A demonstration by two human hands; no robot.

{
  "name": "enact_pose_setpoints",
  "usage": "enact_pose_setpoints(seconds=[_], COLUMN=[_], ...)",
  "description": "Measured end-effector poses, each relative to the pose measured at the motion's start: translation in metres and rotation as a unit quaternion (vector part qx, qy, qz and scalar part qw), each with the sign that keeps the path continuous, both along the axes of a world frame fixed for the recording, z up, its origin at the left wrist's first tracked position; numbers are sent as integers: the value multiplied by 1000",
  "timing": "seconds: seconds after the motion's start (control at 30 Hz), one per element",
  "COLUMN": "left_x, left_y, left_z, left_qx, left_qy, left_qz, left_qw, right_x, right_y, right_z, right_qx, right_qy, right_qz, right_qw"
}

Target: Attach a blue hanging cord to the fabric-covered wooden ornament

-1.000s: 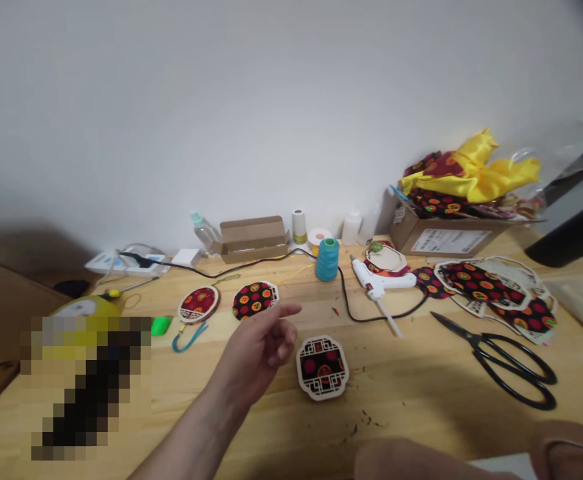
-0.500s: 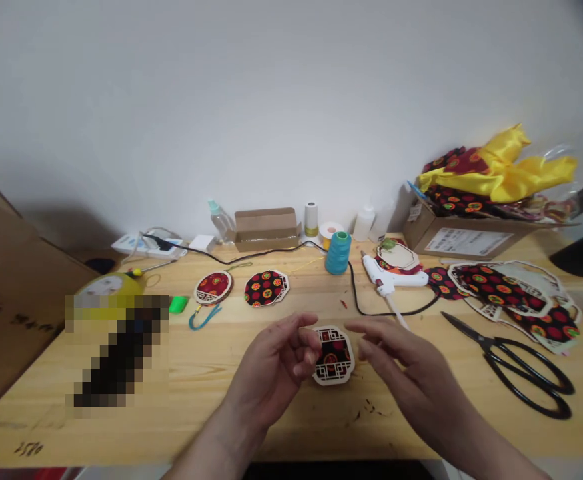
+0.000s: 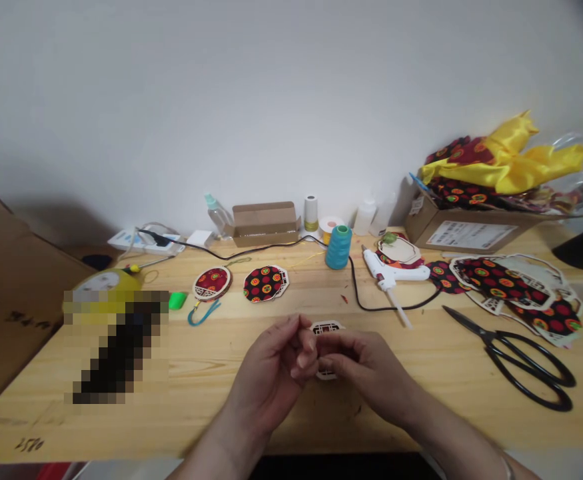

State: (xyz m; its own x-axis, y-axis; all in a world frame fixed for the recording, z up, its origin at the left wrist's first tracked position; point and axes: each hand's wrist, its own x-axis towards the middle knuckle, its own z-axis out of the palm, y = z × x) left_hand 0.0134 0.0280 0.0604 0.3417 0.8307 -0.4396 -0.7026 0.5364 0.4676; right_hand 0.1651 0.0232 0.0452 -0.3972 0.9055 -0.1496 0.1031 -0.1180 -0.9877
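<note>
A small octagonal piece point(image 3: 327, 325) with a pale lattice frame over dark patterned fabric lies on the wooden table point(image 3: 211, 387), mostly covered by my hands. My left hand point(image 3: 280, 365) is above its left side, palm partly turned up, fingers curled with thumb and forefinger together. From the right, my right hand point(image 3: 364, 367) meets it, thumb and forefinger pinched close to the left fingertips. Whatever is between the fingers, if anything, is too small to make out. Beyond the hands lie another octagonal fabric piece point(image 3: 265, 284) and a round red one point(image 3: 212, 283) with a blue cord.
A white glue gun point(image 3: 396, 272) with its black cable and a teal thread spool point(image 3: 338, 248) stand beyond my hands. Black scissors point(image 3: 514, 357) and patterned fabric pieces point(image 3: 504, 283) lie right. Cardboard boxes point(image 3: 466, 230) flank the table; a green object point(image 3: 176, 301) sits left.
My right hand has moved left, and its fingers have closed to a pinch against my left fingertips. The left hand stays nearly in place. The lattice piece is now more covered.
</note>
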Motion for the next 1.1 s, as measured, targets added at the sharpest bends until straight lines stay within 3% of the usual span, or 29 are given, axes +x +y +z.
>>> enact_pose_setpoints(seconds=[0.33,0.57,0.7,0.8,0.87,1.0,1.1], left_x=[1,5,7,9,10,13,13], left_y=[1,8,15,19,19,17,16], left_z=[-14,-17,-16,-11,-7,2,4], left_qx=[32,17,31,46,64,103,108], left_qy=[66,72,81,95,102,116,133], left_qz=[9,4,7,10,7,-10,0], left_qw=[997,997,996,994,993,988,985], right_x=[30,56,53,43,34,12,0], right_y=[-10,-30,-21,1,19,54,76], right_z=[10,30,31,26,24,28,39], right_qx=[24,72,89,61,-1,-178,-232], right_qy=[-64,-144,-166,-104,-9,186,265], right_qz=[-68,55,100,3,-48,-42,-24], right_qw=[995,985,977,993,999,965,936])
